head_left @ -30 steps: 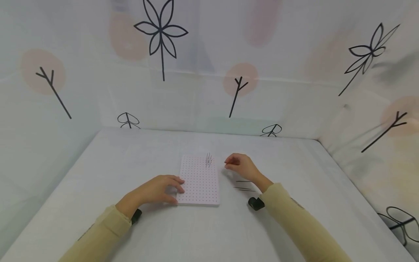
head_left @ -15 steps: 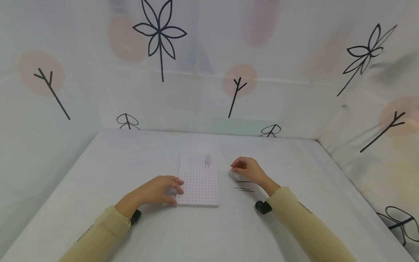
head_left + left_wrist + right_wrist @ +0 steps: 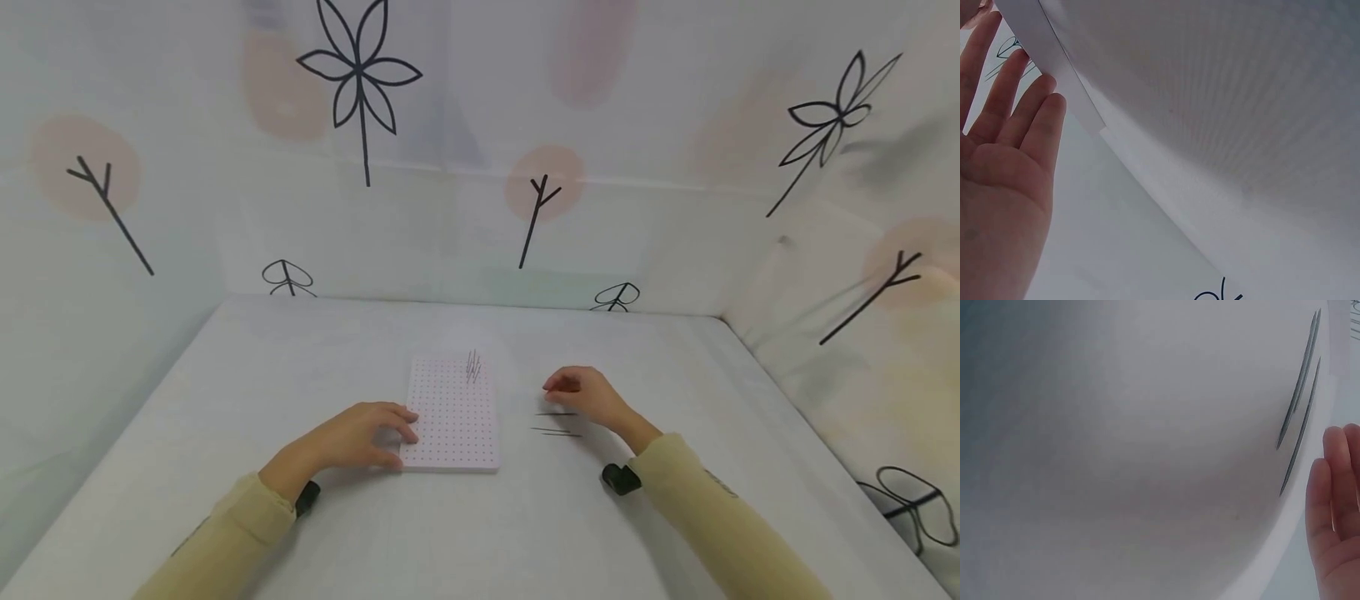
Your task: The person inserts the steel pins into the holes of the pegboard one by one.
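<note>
A white board (image 3: 450, 421) with rows of small holes lies mid-table. Several thin dark sticks (image 3: 474, 367) stand upright in its far right corner. My left hand (image 3: 360, 437) rests along the board's left edge, fingers spread, its fingertips at the edge. In the left wrist view its straight fingers reach the side of the board (image 3: 1054, 62). Right of the board, my right hand (image 3: 592, 396) hovers over loose sticks (image 3: 557, 414), fingers loosely bent, nothing visible between them. Three of these dark, pointed sticks (image 3: 1300, 428) lie beside the fingers in the right wrist view.
A white cloth-covered table (image 3: 480, 542) carries it all. Patterned cloth walls (image 3: 450, 233) stand at the back and both sides. Dark wrist cameras (image 3: 621, 479) hang under the forearms near the table surface.
My right hand has moved away from the board, rightward and slightly nearer, to above the loose sticks. The left hand stays at the board's edge. The view has shifted slightly.
</note>
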### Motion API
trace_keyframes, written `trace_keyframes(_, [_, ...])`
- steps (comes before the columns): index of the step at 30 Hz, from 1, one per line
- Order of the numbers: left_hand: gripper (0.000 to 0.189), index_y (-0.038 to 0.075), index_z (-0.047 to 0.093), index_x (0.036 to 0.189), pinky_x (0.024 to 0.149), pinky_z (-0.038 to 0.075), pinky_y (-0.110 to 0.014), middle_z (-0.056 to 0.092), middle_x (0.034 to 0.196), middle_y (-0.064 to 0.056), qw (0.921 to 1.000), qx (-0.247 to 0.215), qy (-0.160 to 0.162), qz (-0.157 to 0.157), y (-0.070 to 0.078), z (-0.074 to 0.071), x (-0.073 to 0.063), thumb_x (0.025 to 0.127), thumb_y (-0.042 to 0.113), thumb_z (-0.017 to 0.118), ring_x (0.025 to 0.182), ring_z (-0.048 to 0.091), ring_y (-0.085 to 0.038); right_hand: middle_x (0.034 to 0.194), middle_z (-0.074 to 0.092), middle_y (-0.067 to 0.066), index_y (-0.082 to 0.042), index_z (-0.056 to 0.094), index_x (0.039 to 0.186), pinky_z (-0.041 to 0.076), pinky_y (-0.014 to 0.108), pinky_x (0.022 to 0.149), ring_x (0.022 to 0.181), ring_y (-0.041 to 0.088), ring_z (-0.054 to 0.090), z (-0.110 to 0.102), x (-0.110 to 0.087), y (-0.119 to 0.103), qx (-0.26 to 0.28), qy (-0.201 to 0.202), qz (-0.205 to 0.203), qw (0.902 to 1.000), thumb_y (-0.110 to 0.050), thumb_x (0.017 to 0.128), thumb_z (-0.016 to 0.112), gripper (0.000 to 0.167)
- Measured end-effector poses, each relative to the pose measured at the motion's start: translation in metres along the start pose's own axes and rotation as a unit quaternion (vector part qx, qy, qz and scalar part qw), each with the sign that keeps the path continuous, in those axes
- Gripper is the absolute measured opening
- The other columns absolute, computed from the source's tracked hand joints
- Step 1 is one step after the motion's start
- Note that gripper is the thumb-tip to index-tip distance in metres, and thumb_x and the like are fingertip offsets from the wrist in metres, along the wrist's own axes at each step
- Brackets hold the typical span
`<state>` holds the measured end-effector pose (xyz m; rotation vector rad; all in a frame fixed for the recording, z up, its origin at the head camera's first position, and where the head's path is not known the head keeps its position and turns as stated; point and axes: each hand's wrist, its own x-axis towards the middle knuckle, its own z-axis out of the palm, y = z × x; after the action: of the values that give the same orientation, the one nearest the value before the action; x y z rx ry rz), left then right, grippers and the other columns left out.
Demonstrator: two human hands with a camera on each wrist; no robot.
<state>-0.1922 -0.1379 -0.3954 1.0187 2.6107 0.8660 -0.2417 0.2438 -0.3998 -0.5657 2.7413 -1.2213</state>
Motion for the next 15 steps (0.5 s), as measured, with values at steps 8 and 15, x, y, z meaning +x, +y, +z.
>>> trace_keyframes(8, [0.026, 0.018, 0.07, 0.098, 0.102, 0.033, -0.05, 0.056, 0.126, -0.006, 1.0, -0.002, -0.002, 0.001, -0.0015, 0.0003, -0.0006, 0.074, 0.018, 0.079, 0.123, 0.044, -0.031, 0.087, 0.063, 0.002, -0.003, 0.067, 0.091, 0.048, 0.027, 0.07, 0.08, 0.017, 0.056, -0.0066, -0.004, 0.0034, -0.011, -0.039, 0.024, 0.9989, -0.007, 0.083, 0.069, 0.009])
trace_keyframes(15, [0.026, 0.019, 0.07, 0.098, 0.102, 0.033, -0.05, 0.057, 0.126, -0.005, 1.0, 0.003, 0.0, -0.001, -0.0019, 0.0013, -0.0001, 0.074, 0.018, 0.079, 0.123, 0.044, -0.03, 0.082, 0.062, -0.001, -0.006, 0.068, 0.087, 0.046, 0.026, 0.068, 0.076, 0.014, 0.054, -0.0082, -0.004, 0.0073, -0.027, -0.096, 0.044, 0.994, -0.008, 0.079, 0.074, 0.01])
